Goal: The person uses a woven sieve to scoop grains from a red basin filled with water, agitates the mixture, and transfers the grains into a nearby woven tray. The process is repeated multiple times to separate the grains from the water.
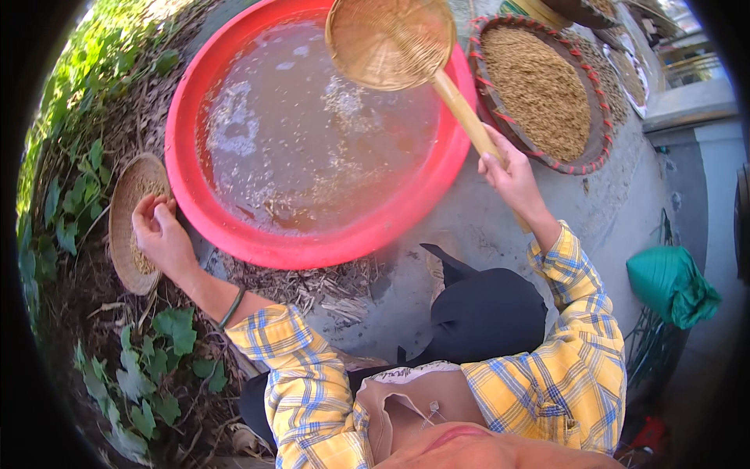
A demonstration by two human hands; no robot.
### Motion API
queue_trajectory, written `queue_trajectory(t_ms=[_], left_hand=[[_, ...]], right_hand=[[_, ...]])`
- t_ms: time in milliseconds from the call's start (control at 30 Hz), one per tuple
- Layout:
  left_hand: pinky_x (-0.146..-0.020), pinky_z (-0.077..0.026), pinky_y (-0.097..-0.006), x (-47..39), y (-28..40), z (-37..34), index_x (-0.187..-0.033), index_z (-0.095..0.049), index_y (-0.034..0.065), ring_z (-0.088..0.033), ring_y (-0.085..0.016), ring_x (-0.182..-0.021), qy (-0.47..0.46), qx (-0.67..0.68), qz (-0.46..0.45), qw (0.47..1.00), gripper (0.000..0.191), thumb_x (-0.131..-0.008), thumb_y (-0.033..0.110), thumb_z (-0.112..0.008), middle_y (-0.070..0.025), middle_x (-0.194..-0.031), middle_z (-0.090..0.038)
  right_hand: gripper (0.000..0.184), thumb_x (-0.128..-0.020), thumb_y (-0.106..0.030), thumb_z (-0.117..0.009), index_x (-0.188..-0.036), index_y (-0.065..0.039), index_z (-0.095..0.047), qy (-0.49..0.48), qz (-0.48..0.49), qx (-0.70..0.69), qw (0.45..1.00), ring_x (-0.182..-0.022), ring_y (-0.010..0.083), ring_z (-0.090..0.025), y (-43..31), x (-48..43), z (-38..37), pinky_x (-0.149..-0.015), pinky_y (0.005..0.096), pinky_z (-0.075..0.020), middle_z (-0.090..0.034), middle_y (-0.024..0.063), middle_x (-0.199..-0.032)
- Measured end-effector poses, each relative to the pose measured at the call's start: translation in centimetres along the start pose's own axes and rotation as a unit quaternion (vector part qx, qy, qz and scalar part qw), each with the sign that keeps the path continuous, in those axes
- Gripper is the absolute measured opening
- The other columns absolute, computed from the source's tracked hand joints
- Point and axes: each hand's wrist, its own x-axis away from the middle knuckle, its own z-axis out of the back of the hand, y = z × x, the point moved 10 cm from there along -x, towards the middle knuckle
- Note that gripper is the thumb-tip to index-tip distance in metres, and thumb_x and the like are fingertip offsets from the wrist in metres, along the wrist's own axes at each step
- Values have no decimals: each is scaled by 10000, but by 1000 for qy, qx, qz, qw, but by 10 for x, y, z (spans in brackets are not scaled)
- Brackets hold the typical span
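Observation:
A big red plastic tub (316, 253) of cloudy water stands before me, with grain and foam floating on the surface. My right hand (505, 170) grips the bamboo handle of a round woven bamboo strainer (389, 41), which is raised over the tub's far right part. To the left of the tub, my left hand (159, 230) is over a shallow woven basket (126, 258) that has some grain in it. Its fingers are curled together; whether they hold grain cannot be told. A brown basket with red lacing (597, 158), heaped with grain (536, 94), sits right of the tub.
Green leafy vines (64, 199) and dry litter border the left side. On the right are a green plastic bundle (671, 287) and a concrete ledge (691, 105). More containers of grain stand at the upper right. My bent knee (489, 313) is close to the tub.

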Motion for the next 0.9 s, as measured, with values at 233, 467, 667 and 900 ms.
queue_trajectory(t_ms=[233,467,667,900], left_hand=[[-738,-518,-245,31,51,-39,-1002,-638,-29,-646,-104,-786,-8,79,-19,997,125,-972,54,-549,-58,-856,-680],[-660,-482,-218,37,42,-52,-968,-653,-10,-612,-60,-728,-18,104,-3,994,145,-969,127,-606,-13,-795,-670],[-670,-478,-215,38,15,-83,-956,-661,-9,-611,-58,-733,-31,122,50,991,159,-965,143,-617,-12,-793,-676],[-718,-492,-217,43,22,-90,-978,-657,-13,-639,-81,-785,-68,85,44,993,177,-985,157,-609,-29,-834,-683]], right_hand=[[620,-955,-62,-558,-1527,-138,-332,-329,-159,-35,930,-525,66,-481,1,-91,-242,-421,241,-409,-555,28,-720],[617,-975,-72,-526,-1543,-165,-303,-173,-227,-20,958,-497,60,-423,31,-127,-135,-410,228,-379,-508,12,-704],[586,-964,-73,-542,-1516,-164,-368,-309,-305,-38,900,-479,54,-433,7,-28,-186,-407,218,-382,-512,-2,-686],[574,-943,-98,-573,-1492,-169,-420,-136,-128,89,978,-484,83,-475,17,-183,-175,-434,262,-424,-548,6,-685]])
